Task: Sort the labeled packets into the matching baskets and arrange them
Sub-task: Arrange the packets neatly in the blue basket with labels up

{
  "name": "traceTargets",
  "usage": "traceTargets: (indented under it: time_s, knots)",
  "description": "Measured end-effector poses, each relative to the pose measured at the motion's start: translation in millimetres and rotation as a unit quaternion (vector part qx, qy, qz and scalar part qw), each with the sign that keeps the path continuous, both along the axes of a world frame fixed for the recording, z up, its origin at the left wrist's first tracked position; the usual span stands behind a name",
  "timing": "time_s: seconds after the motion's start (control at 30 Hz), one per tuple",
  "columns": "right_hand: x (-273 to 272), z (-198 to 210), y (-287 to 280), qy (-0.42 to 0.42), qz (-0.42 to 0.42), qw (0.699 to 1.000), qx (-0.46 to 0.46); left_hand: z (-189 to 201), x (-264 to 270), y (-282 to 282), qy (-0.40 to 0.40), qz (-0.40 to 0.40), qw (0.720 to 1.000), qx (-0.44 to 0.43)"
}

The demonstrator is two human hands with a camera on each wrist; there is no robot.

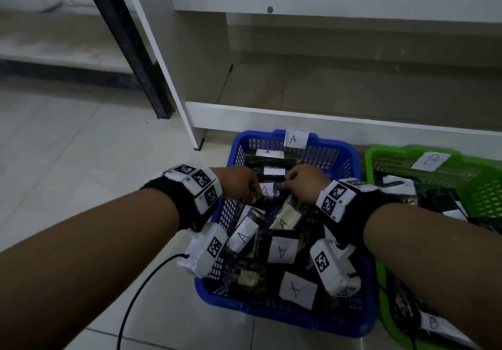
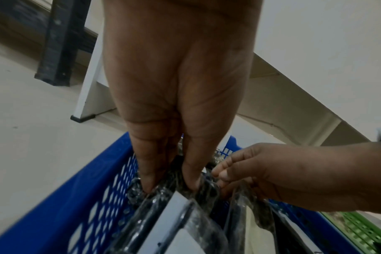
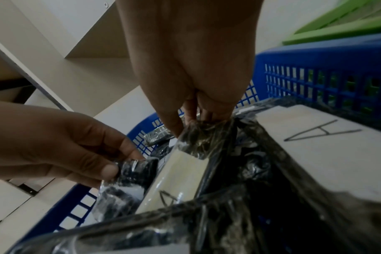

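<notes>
A blue basket tagged "A" holds several black plastic packets with white "A" labels. Both hands reach into its middle. My left hand pinches the top edge of a black packet between thumb and fingers. Close to its right, my right hand pinches the top corner of a packet with a cream "A" label. In the right wrist view the left hand grips a separate packet beside it. A green basket tagged "B" holds "B" packets.
The baskets sit on a tiled floor against a white shelf unit. A black post stands at the back left. A black cable runs from my left wrist across the floor. Bare tile lies to the left of the blue basket.
</notes>
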State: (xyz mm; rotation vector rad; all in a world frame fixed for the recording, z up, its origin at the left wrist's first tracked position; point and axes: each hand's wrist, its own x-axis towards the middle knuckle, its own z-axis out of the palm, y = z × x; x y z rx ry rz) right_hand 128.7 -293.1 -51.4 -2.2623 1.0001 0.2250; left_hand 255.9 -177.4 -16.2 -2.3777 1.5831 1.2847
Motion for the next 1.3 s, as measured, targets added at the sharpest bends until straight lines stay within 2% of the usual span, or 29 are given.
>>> traceTargets:
  time_s: [0.23, 0.33, 0.47, 0.53, 0.6, 0.67, 0.73, 0.9, 0.97, 1.07, 1.2, 1.3]
  knots:
    - [-6, 5, 0, -0.004, 0.045, 0.999, 0.011, 8, 13, -9, -0.035, 0.037, 0.997, -0.054]
    - [-8, 2, 1, -0.038, 0.02, 0.999, 0.023, 17, 20, -12, -0.03, 0.059, 0.993, -0.095]
    - [-9, 2, 0, -0.057, 0.005, 0.997, 0.048, 22, 29, -12, -0.002, 0.059, 0.994, -0.088]
    - [-11, 4, -3, -0.05, 0.017, 0.996, 0.067, 20, 34, -14, 0.048, 0.112, 0.986, -0.115]
    - [-14, 6, -8, -0.045, 0.026, 0.996, 0.076, 18, 37, -15, 0.088, 0.195, 0.962, -0.17]
    - [-17, 9, -11, -0.048, 0.031, 0.995, 0.081, 13, 39, -18, 0.055, 0.218, 0.949, -0.222]
    - [-19, 11, -15, -0.041, 0.045, 0.994, 0.09, 6, 35, -20, 0.014, 0.203, 0.945, -0.257]
    - [-29, 14, -24, 0.006, 0.094, 0.989, 0.111, 4, 11, -38, -0.023, 0.164, 0.927, -0.337]
    - [-32, 14, -26, 0.019, 0.099, 0.99, 0.093, 4, 6, -45, -0.037, 0.102, 0.941, -0.322]
    - [-37, 22, -33, 0.022, 0.102, 0.99, 0.098, -4, 1, -49, -0.057, 0.001, 0.967, -0.248]
    - [-47, 42, -52, 0.002, 0.057, 0.989, 0.135, -22, -7, -44, -0.089, -0.04, 0.967, -0.237]
    - [-56, 48, -69, -0.041, 0.001, 0.993, 0.112, -29, -5, -38, -0.17, -0.066, 0.962, -0.203]
